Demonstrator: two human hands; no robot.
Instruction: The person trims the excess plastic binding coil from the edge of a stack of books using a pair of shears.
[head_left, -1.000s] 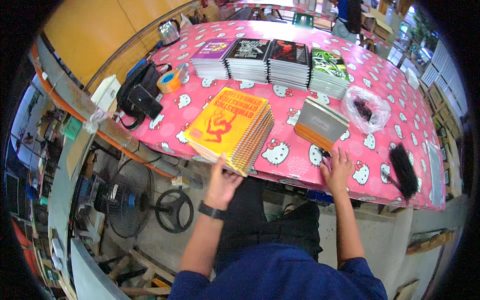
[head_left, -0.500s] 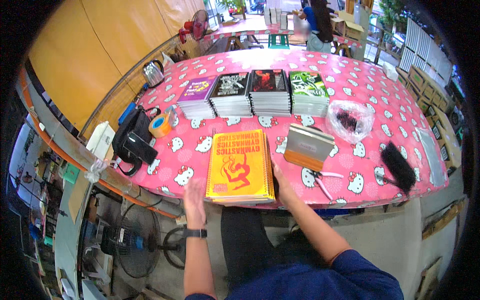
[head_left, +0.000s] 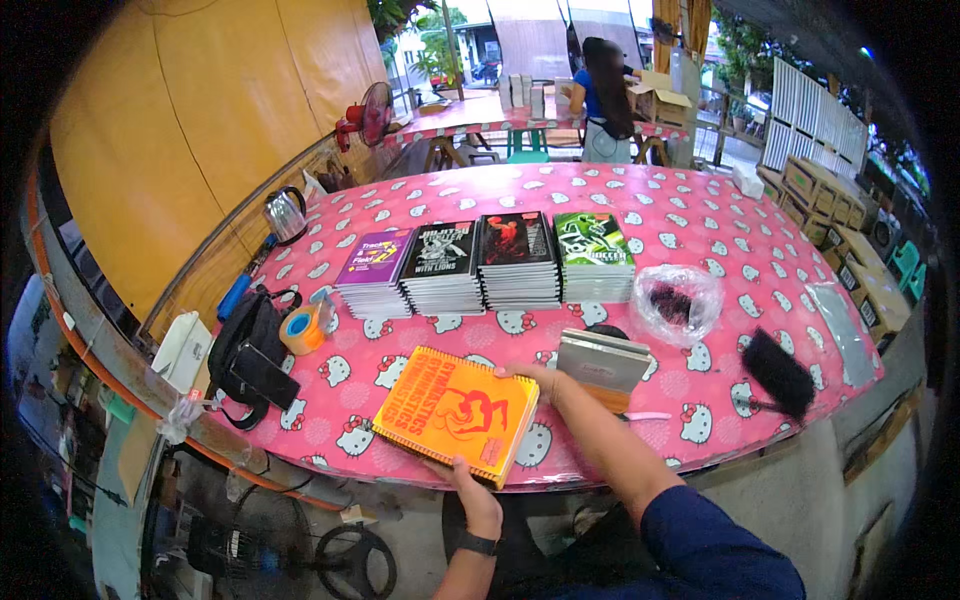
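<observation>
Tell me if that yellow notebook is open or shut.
Shut: the yellow notebook shows its printed cover lying flat, with no inside pages spread.

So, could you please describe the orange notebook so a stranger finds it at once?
Find the near edge of the pink tablecloth. There, the left hand and right hand hold a spiral notebook. It is orange, unlike the purple, black and green notebook stacks farther back.
</observation>
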